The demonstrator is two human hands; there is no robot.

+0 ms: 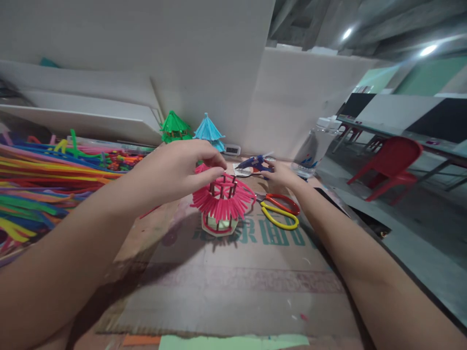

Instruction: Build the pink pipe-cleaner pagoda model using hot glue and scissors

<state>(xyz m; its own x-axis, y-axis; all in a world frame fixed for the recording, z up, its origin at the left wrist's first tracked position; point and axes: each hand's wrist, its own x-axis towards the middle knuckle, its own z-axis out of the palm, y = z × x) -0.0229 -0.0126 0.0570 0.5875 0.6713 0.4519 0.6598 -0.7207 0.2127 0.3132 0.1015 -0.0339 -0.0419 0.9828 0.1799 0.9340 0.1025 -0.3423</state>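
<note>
A small pink pavilion model (222, 204) made of pipe cleaners and little posts stands on a cardboard sheet (233, 287). My left hand (175, 170) hovers over its top, thumb and fingers pinched on the pink fringe of its roof. My right hand (279, 176) reaches further back and closes on the handle of a blue glue gun (255, 163) lying near the wall.
Red and yellow scissors (279, 210) lie right of the model. A green pavilion (174, 127) and a blue pavilion (209, 131) stand at the wall. Piles of coloured pipe cleaners (40, 184) fill the left. A clear plastic bottle (315, 143) and red chairs (390, 165) are at right.
</note>
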